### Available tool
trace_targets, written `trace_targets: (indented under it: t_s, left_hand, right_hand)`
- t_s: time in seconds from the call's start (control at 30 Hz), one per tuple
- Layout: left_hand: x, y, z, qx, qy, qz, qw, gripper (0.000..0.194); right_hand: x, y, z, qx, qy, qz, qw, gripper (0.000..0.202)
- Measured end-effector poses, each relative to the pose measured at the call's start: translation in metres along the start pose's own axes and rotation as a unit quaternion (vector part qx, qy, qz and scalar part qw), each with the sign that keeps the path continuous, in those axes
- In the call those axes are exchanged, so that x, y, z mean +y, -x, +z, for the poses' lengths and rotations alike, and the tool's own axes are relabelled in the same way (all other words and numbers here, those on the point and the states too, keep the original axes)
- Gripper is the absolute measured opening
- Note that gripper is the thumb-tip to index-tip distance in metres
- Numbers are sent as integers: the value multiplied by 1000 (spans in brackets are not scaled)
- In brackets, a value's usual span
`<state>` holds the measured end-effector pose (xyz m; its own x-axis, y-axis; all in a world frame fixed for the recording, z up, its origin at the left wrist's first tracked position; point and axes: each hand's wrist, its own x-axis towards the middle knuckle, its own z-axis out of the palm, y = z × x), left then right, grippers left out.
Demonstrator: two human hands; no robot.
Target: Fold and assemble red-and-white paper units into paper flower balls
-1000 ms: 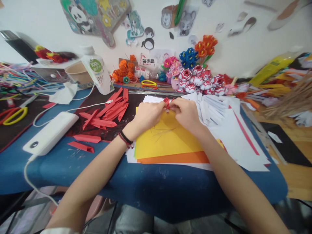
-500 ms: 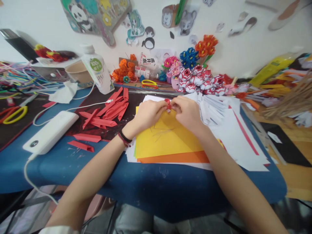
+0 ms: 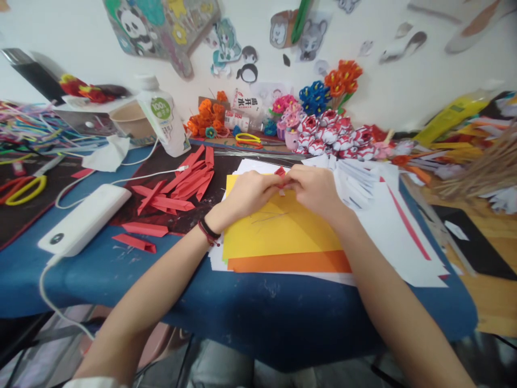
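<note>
A small red and white folded paper piece [image 3: 280, 172] is pinched between both hands above a yellow sheet [image 3: 278, 226]. My left hand [image 3: 254, 193] closes on its left side, thumb and forefinger together. From the right, my right hand [image 3: 314, 188] grips the same piece with bent fingers, which hide most of it. Under the yellow sheet lie an orange sheet [image 3: 291, 262] and white paper. Several folded red paper strips [image 3: 173, 188] are heaped left of my left hand. White folded strips [image 3: 353, 180] lie beyond my right hand.
A white power bank [image 3: 84, 220] with a cable lies at left, near yellow-handled scissors [image 3: 26, 191]. A white bottle [image 3: 163, 121] stands behind the red strips. Red-and-white paper flowers [image 3: 333, 134] line the wall side. White sheets [image 3: 398, 237] cover the right.
Both hands have come slightly nearer to me and closer together around the red piece, so less of it shows. The things on the table lie as before.
</note>
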<state>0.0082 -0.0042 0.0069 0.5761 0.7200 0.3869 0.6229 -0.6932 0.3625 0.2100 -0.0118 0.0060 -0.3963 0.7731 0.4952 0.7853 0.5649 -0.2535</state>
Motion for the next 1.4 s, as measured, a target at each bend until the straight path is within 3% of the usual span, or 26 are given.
trace_targets:
  t_s: [0.13, 0.27, 0.47, 0.6, 0.9, 1.13, 1.4]
  left_hand:
    - [2, -1, 1, -39, -59, 0, 997, 25]
    - [3, -3, -4, -61, -95, -19, 993, 28]
    - [6, -2, -14, 9, -118, -56, 991, 35]
    - [12, 0, -14, -54, -172, -4, 984, 39]
    - [-3, -3, -12, -102, -14, 53, 993, 37]
    - [8, 0, -18, -101, -231, 31, 967, 41]
    - [3, 2, -23, -91, -313, 78, 942, 43]
  right_hand:
    - [1, 1, 1, -29, 50, -9, 998, 24]
    - [0, 1, 4, -15, 59, -6, 998, 27]
    - [6, 2, 4, 5, 34, -18, 999, 28]
    - [10, 2, 3, -33, 26, -48, 998, 30]
    - [12, 0, -2, -58, 20, -76, 995, 27]
    - [9, 0, -5, -65, 25, -68, 995, 30]
    - [9, -1, -6, -65, 27, -58, 996, 31]
